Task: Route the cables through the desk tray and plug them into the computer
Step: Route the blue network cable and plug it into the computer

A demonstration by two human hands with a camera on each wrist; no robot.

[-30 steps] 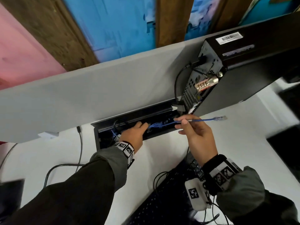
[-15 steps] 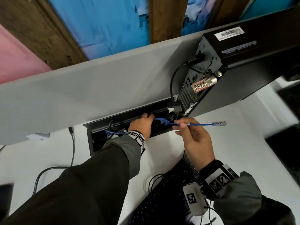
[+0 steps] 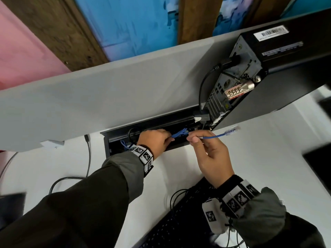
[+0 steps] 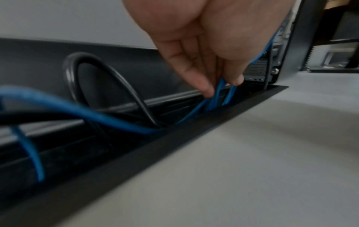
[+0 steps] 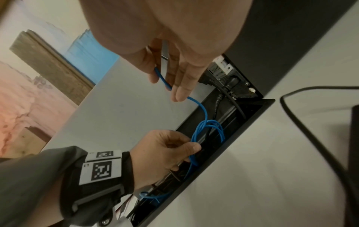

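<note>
Black power cord (image 4: 108,86) is looping up inside the desk tray (image 3: 143,129), crowding the bundled blue cable (image 3: 179,134). Left hand (image 3: 155,140) fingers are pinching that bundle over the tray; right hand (image 3: 211,154) fingers are pinching the cable near its clear plug (image 3: 232,129), just beside the computer (image 3: 279,68). Ports are hard to make out. Left hand is sitting further right than a second ago.

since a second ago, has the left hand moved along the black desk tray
Yes. The left hand has slid right along the black recessed desk tray, toward the black computer case, and pinches the bunched thin blue network cable.
</note>
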